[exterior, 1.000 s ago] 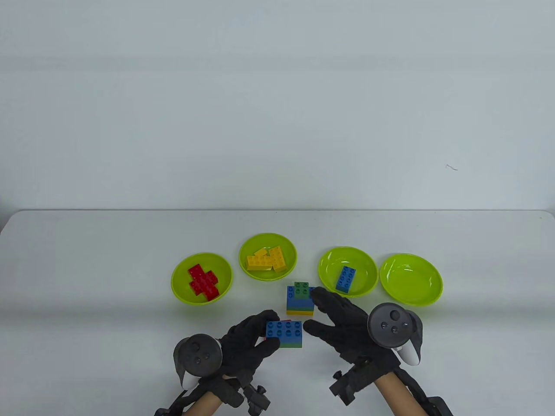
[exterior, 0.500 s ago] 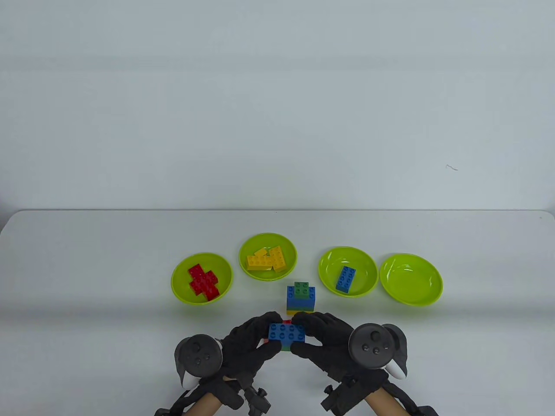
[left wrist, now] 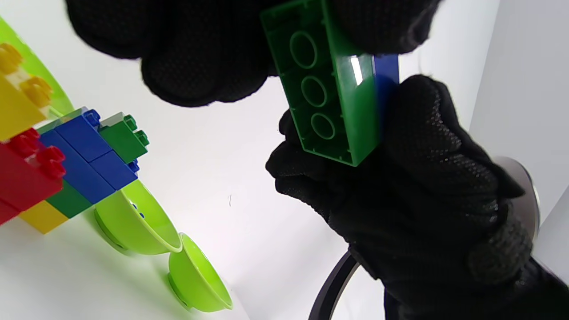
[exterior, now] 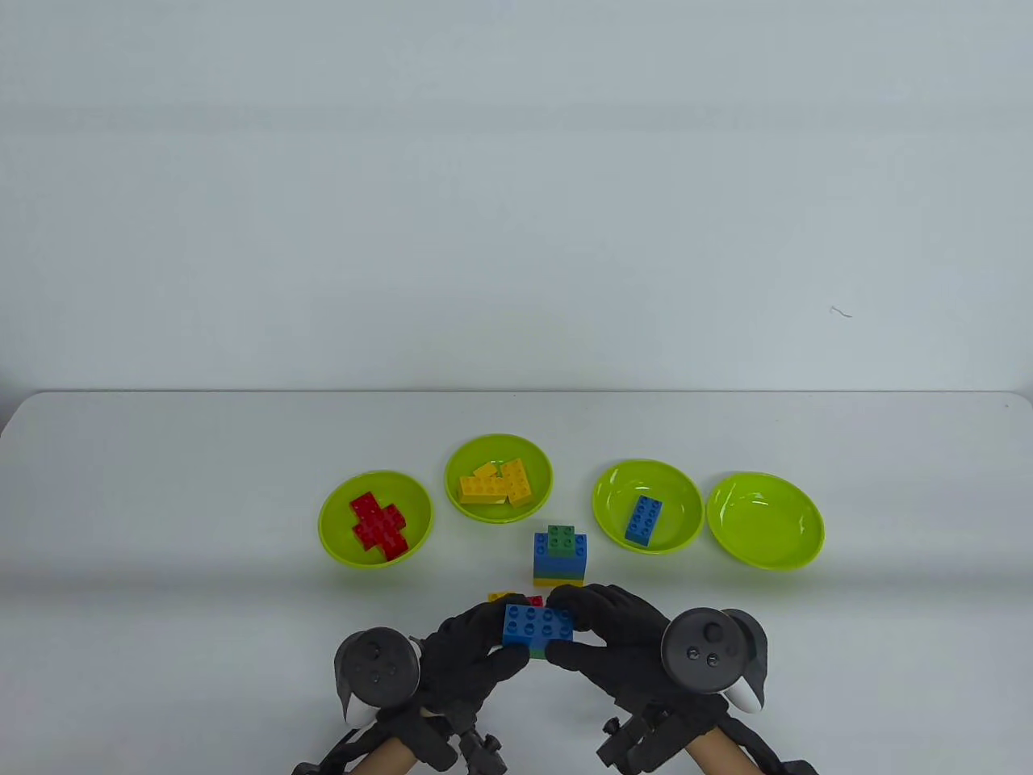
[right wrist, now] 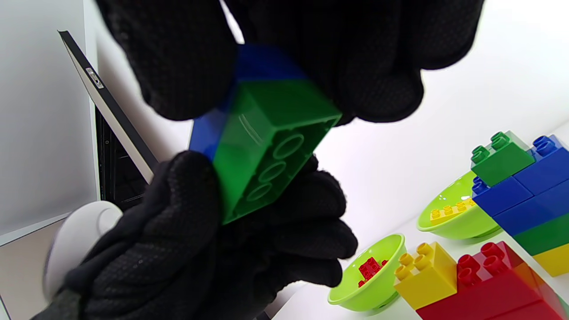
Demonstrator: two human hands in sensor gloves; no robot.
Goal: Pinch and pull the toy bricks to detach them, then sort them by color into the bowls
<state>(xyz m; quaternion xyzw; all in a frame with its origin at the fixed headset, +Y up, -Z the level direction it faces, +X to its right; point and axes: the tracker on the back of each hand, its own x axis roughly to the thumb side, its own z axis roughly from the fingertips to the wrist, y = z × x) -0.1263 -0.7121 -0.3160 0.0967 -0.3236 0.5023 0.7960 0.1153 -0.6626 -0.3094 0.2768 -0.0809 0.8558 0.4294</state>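
A blue brick (exterior: 538,623) stacked on a green brick (left wrist: 331,98) is held in the air between both hands. My left hand (exterior: 488,634) grips its left end and my right hand (exterior: 583,628) pinches its right end. In the right wrist view the green brick's (right wrist: 271,146) hollow underside is free. Just behind the hands, a joined yellow and red piece (exterior: 516,599) lies on the table. Farther back stands a stack (exterior: 560,557) of green, blue, green and yellow bricks.
Several lime bowls sit in a row behind the stack. From left to right, one holds red bricks (exterior: 335,517), one yellow bricks (exterior: 539,484), one a single blue brick (exterior: 679,494), and the rightmost bowl (exterior: 765,521) holds nothing.
My right hand left the stack's side and took the right end of the blue-green pair. The pair shifted slightly toward me, uncovering the yellow and red piece.
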